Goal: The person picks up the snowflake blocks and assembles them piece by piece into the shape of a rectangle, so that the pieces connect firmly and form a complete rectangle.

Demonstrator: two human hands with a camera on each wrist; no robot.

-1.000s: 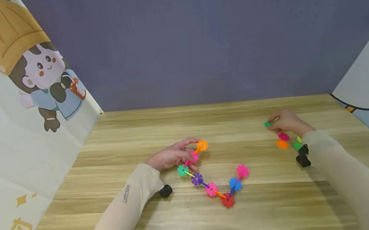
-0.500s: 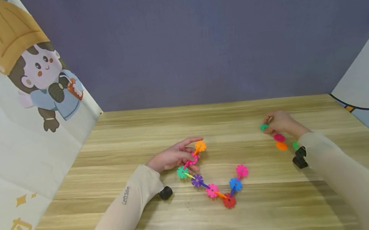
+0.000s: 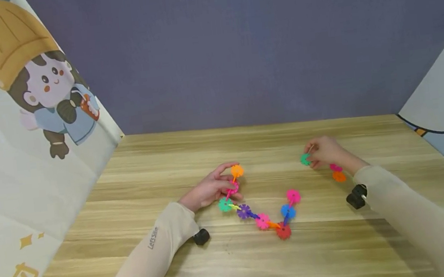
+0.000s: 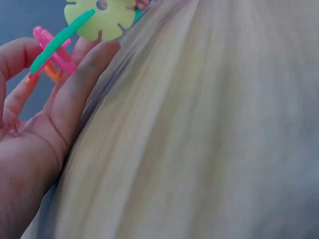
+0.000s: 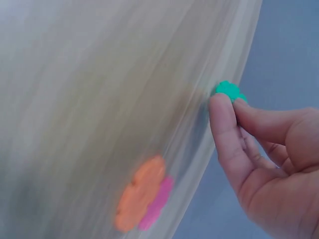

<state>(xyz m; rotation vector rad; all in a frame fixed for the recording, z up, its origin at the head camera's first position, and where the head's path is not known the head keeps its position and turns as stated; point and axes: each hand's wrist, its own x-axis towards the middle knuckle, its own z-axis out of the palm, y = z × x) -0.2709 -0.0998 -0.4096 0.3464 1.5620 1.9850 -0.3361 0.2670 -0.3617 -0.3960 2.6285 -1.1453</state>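
A chain of notched, flower-shaped plastic discs in several colours runs over the table. My left hand (image 3: 211,188) holds it near the far left end, pinching around a pink disc (image 3: 232,187). Past the fingertips an orange disc (image 3: 237,170) ends the chain. In the left wrist view, a yellow disc (image 4: 102,20) and a green disc edge-on (image 4: 62,41) show by the thumb. The chain bends at a red disc (image 3: 283,230) and finishes in a pink disc (image 3: 293,196). Between thumb and fingertips my right hand (image 3: 326,151) pinches a loose green disc (image 5: 229,90).
Below the right hand, a loose orange disc (image 3: 339,176) and a magenta disc (image 3: 335,167) lie touching or overlapping. The wooden table (image 3: 158,154) meets a dark grey panel (image 3: 253,54) at its back edge. A printed white cloth (image 3: 19,178) hangs on the left.
My right hand has come left and slightly nearer, carrying the green disc away from the loose discs. The chain's near part has shifted right and a little upward with the left hand still on it.
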